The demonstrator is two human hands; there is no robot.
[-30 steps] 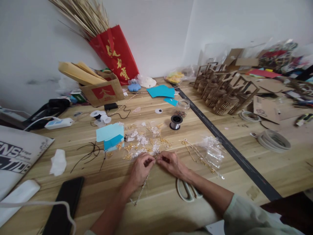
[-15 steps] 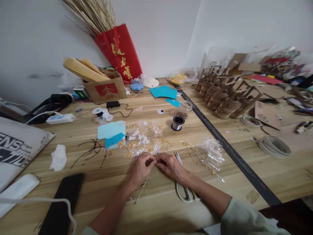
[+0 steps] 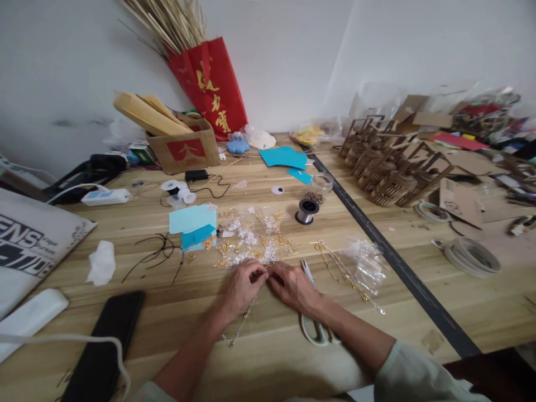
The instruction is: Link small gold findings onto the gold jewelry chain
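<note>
My left hand (image 3: 246, 283) and my right hand (image 3: 292, 286) meet fingertip to fingertip at the near edge of a spread of small gold and silver beads (image 3: 247, 240). A silver beaded chain (image 3: 239, 329) trails from under my left hand onto the table. My left thumb and index finger are pinched on it or its thread; the exact spot is too small to make out. The fingers of my right hand are pressed together too, and what they hold is hidden. Scissors (image 3: 312, 329) with pale handles lie partly beneath my right wrist.
Right of the hands lie gold and silver chains (image 3: 341, 268) and clear plastic bags (image 3: 366, 262). A spool of wire (image 3: 307, 211) and a bead jar (image 3: 320, 188) stand behind. A black phone (image 3: 104, 346), black cords (image 3: 161, 251) and blue sheets (image 3: 192, 220) are leftward.
The camera view has shifted slightly, so the background sits a little further right. Both hands stay together in nearly the same pose by the beads.
</note>
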